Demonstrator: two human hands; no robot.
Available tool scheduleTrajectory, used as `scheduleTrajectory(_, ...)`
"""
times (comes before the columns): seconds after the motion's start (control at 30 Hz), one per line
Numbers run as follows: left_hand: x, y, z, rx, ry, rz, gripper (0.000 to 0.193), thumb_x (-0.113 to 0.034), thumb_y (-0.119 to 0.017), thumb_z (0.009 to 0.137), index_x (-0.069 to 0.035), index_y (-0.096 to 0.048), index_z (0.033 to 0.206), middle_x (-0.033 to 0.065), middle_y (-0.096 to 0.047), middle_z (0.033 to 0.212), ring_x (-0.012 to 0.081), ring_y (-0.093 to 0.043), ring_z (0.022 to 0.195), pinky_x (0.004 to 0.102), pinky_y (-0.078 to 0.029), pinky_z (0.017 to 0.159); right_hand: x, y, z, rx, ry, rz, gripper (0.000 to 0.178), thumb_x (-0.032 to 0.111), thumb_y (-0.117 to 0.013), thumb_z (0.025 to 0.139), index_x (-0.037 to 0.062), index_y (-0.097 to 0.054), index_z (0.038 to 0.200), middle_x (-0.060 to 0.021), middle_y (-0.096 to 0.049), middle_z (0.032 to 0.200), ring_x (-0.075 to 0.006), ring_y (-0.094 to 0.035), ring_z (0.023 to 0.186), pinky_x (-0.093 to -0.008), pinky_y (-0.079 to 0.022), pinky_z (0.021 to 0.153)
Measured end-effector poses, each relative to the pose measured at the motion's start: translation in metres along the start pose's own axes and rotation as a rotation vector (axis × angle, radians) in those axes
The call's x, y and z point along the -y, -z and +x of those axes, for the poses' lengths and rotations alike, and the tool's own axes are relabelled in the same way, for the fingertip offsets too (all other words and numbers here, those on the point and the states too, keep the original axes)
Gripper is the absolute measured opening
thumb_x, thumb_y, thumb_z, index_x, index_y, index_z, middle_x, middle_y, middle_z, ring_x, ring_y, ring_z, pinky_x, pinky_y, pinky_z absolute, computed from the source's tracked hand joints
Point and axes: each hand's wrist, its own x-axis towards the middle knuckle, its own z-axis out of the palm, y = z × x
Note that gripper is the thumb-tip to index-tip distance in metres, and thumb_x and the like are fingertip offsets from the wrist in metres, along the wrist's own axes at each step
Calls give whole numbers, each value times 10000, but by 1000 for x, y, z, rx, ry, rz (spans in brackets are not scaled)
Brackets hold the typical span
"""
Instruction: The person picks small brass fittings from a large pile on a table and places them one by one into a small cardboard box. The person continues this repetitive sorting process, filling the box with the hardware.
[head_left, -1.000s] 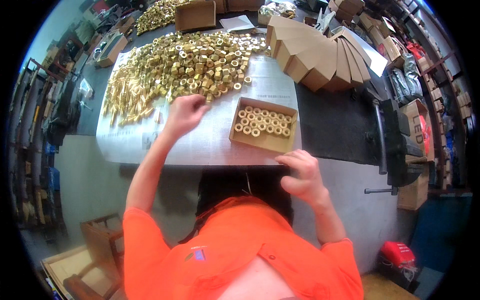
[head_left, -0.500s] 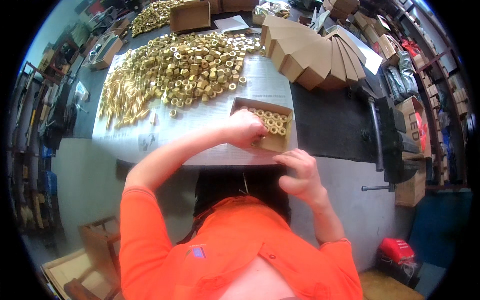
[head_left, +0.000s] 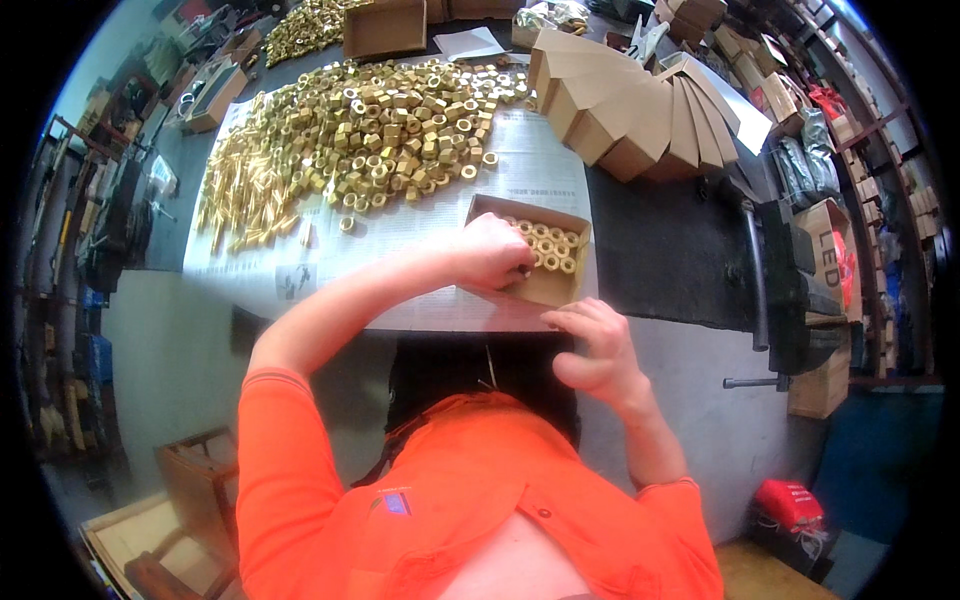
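Landmark: one open box (head_left: 548, 290), brown card, on the printed paper sheet (head_left: 540, 150) that covers part of the dark surface (head_left: 650, 250).

Done, as judged: brass nuts (head_left: 548, 247) stand hole-up in close rows within the open box, filling much of its visible middle and right; a bare strip shows along its near side.

Left, as judged: a large heap of loose nuts (head_left: 400, 125), beyond and to the left of the open box, far more than the box contains. One single nut (head_left: 347, 225), apart from the heap, left of the box. Slim brass pieces (head_left: 250, 190), at the heap's far-left side from the box, none seen inside it.

Hands: left hand (head_left: 495, 252), over the left part of the open box, fingers curled down; whether a nut is gripped cannot be told. Right hand (head_left: 600, 345), at the box's near right corner, fingers loosely bent, thumb spread away, nothing seen in its grasp; contact with the card uncertain.

Hidden or unclear: nuts beneath the left hand; any lower layer in the open box; contents of the fanned brown cartons (head_left: 630, 110), beyond and right of it; a second brass pile (head_left: 310, 30), far beyond it, pieces too small to identify.
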Motion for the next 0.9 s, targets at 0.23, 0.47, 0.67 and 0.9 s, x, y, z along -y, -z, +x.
scheduleTrajectory(0.23,-7,6,1,7,54,17,150,-228,-687,713,-113,-690,809,102,-659,733,320,-651,733,434,-512,654,3,-2,4,16,-10,-7,373,90,-589,560,5,-657,916,-144,-647,863,-322,-584,768,-382,-483,710)
scheduleTrajectory(0.47,-2,0,0,-16,44,-22,131,-224,-694,719,-115,-693,791,97,-665,750,308,-652,740,427,-513,669,1,-6,4,36,-11,-12,381,92,-590,561,6,-659,925,-134,-648,863,-316,-585,769,-381,-481,708)
scheduleTrajectory(0.67,3,18,-16,-157,135,-222,166,-245,-699,764,-95,-696,835,100,-671,772,308,-650,741,412,-504,637,1,-6,3,21,-20,-21,369,94,-588,562,3,-662,912,-132,-651,853,-312,-591,774,-376,-482,713)
scheduleTrajectory(0.9,37,41,-131,-530,723,93,162,-203,-697,818,-55,-692,884,132,-681,795,296,-667,736,384,-518,668,0,-5,1,11,-25,-3,366,92,-588,559,-3,-663,904,-137,-654,843,-310,-590,759,-374,-482,710)
